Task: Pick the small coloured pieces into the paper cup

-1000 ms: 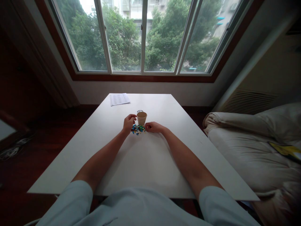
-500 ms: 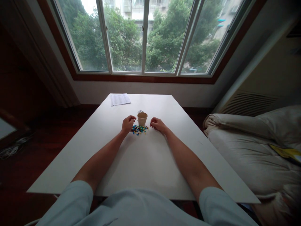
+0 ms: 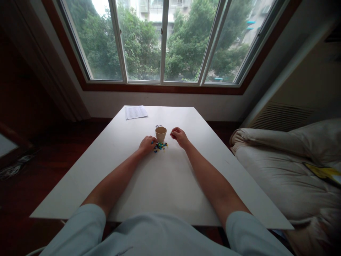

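Two hands: left hand point(image 3: 148, 144) curled at the small multicoloured pieces point(image 3: 161, 146), right hand point(image 3: 179, 135) bent beside the tan cup point(image 3: 160, 136); I cannot tell whether either pinches anything. Many pieces lie loose before the cup on the white table point(image 3: 160, 188), so plenty seems left.
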Available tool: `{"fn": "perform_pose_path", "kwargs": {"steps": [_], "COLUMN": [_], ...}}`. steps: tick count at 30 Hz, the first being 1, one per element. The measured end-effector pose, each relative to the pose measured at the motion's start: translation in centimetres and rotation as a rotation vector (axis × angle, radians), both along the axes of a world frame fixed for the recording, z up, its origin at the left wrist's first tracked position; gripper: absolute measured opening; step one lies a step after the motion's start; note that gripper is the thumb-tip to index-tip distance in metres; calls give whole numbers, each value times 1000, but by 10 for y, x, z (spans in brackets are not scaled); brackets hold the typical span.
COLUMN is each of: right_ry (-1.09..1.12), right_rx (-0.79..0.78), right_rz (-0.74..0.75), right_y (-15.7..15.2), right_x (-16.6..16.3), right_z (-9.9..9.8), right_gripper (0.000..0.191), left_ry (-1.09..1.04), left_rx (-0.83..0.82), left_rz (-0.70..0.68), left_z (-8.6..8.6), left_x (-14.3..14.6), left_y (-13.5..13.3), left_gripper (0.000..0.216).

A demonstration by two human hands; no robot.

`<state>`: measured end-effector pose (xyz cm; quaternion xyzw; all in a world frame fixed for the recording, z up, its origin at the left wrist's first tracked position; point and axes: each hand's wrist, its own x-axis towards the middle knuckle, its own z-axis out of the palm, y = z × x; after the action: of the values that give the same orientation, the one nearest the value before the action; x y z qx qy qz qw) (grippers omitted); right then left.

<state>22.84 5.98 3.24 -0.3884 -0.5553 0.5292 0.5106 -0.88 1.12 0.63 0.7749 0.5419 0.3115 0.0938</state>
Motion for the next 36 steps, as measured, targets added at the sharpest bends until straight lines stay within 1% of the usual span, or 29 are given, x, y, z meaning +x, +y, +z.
{"fn": "perform_pose_path", "kwargs": {"steps": [4,8,10,13,17,19,21,24,26,28,30,36], "right_ry": [40,23,19,20,-14,-76,-169,-368,-544,-716,-830,-950], "right_rx": [10,1,0,22,45,64,98,148,193,267,330,426], "right_rz": [36,73,91,121,78,47,48,135,204,241,260,277], "right_y": [-1,-7,-11,-13,-12,-9,-7,-4,-4,-5,-7,-11], "right_x": [-14,-24,-26,-24,-19,-16,-13,-10,-9,-9,-10,-10], "right_z": [11,19,21,24,25,23,19,9,2,-5,-11,-18], "right_gripper": [28,33,35,37,36,31,27,25,24,21,22,25], "left_ry": [33,-17,-51,-44,-29,-20,-7,13,19,11,6,64], "left_rx": [16,41,49,30,3,-3,-10,-28,-43,-55,-60,-55], "left_rz": [-7,-32,-52,-78,-101,-99,-84,-69,-69,-79,-89,-86], "left_z": [-1,-1,0,2,3,2,3,4,6,7,8,6], "left_x": [0,1,2,2,2,1,1,1,1,1,1,0], "left_y": [-1,-2,-3,-5,-5,-5,-5,-7,-8,-8,-8,-7], "left_gripper": [23,20,18,18,20,21,22,20,19,18,19,20]}}
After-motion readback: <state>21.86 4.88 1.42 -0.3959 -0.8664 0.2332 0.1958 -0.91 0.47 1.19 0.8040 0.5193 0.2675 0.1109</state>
